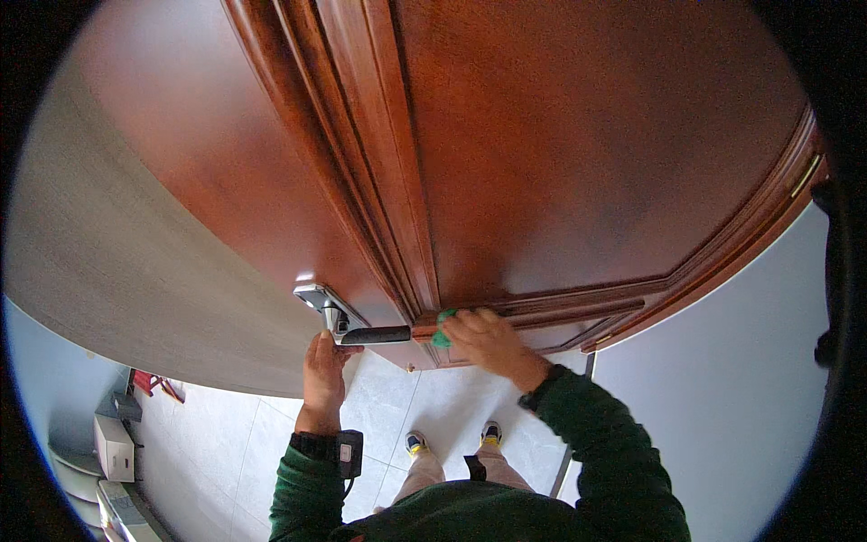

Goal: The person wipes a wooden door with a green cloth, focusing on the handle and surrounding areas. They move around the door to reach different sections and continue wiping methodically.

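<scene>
A reddish-brown wooden door (576,169) with raised moulding (332,135) fills the upper part of the view. My left hand (326,379) is at the base of the door's lever handle (376,335), its thumb against the metal and fingers beneath; how firmly it grips is partly hidden. The lever is silver with a dark grip and sits on a metal plate (313,297). To the right of the lever's tip, my right hand (484,339) presses a green cloth (443,329) onto the door's horizontal moulding.
Light tiled floor (379,406) lies below, with my two shoes on it. A pale wall (704,379) stands at the right beyond the door's hinged edge. At the lower left are a white cabinet (112,447), a grey sofa (74,467) and a red folding stool (152,383).
</scene>
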Demonstrator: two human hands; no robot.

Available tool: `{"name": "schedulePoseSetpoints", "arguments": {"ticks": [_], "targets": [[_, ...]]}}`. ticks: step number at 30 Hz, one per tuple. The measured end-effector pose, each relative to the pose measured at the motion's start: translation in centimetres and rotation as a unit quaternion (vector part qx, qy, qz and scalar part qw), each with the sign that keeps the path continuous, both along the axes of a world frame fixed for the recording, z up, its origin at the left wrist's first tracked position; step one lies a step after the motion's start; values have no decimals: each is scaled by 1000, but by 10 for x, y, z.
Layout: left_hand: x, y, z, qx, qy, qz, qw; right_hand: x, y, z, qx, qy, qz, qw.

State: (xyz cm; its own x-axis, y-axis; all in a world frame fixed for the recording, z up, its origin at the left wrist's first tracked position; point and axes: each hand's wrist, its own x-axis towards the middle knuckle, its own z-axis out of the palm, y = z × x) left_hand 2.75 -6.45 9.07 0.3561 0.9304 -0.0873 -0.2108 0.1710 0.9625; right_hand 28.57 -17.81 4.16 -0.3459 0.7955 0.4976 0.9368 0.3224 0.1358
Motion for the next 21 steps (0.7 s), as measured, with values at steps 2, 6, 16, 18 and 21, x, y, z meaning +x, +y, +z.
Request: {"name": "schedulePoseSetpoints", "arguments": {"ticks": [2, 6, 16, 18, 21], "targets": [[0, 1, 1, -8, -5, -4, 1000, 32, -26, 0, -37, -51, -26, 998], [-4, 1, 0, -3, -5, -16, 1000, 68, -71, 6, -173, -23, -206, 963], [-5, 7, -5, -6, 26, -30, 999, -24, -5, 13, -3, 126, -91, 988], [-7, 8, -7, 15, 11, -46, 999, -21, -1, 11, -9, 113, -106, 988], [-8, 8, -9, 9, 7, -44, 999, 10, -24, 5, -37, 73, -160, 984]]}}
